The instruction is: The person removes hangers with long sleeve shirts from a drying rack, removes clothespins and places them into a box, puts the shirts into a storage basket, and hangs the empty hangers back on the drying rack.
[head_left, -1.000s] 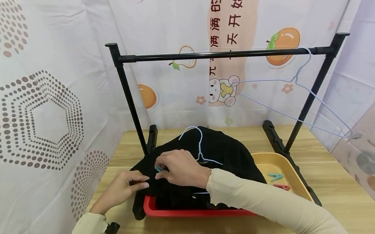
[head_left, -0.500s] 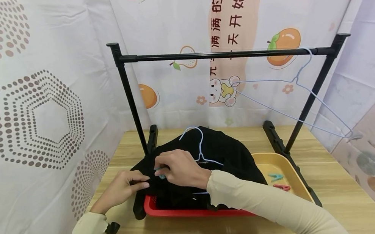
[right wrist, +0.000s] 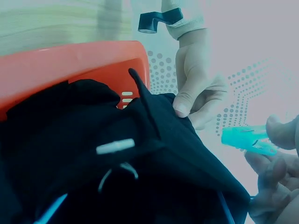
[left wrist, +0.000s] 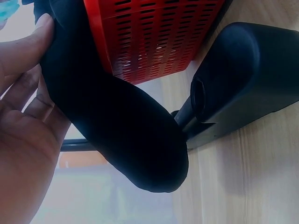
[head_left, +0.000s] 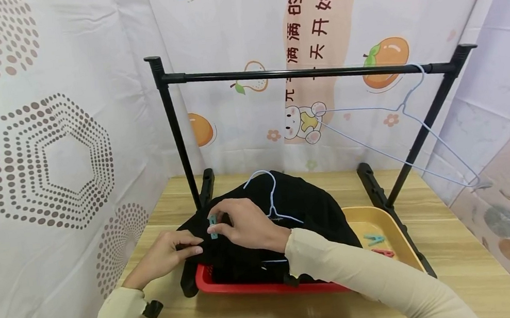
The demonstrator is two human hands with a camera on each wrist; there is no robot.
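Observation:
A black garment (head_left: 310, 200) lies over a red basket (head_left: 273, 287), with a light-blue wire hanger (head_left: 272, 196) whose hook sticks up from it. My left hand (head_left: 164, 255) pinches the garment's left edge between thumb and fingers. In the left wrist view, a rounded black end of the cloth (left wrist: 131, 135) hangs beside the basket. My right hand (head_left: 248, 224) pinches a teal clothespin (head_left: 213, 227) just above the garment, close to the left fingertips. The right wrist view shows the clothespin (right wrist: 247, 139) apart from the cloth, and a small white label (right wrist: 115, 146) on the garment.
A black rack (head_left: 302, 72) stands behind and around the basket. An unladen blue hanger (head_left: 402, 107) hangs at its right end. To the right, a yellow tray (head_left: 360, 228) contains a teal clothespin (head_left: 374, 239) and a red clothespin (head_left: 383, 252). Patterned curtains enclose the wooden table.
My right hand has lifted slightly, and the clothespin in its fingers has turned to a more upright angle. The left hand keeps its pinch on the garment's edge in the same place.

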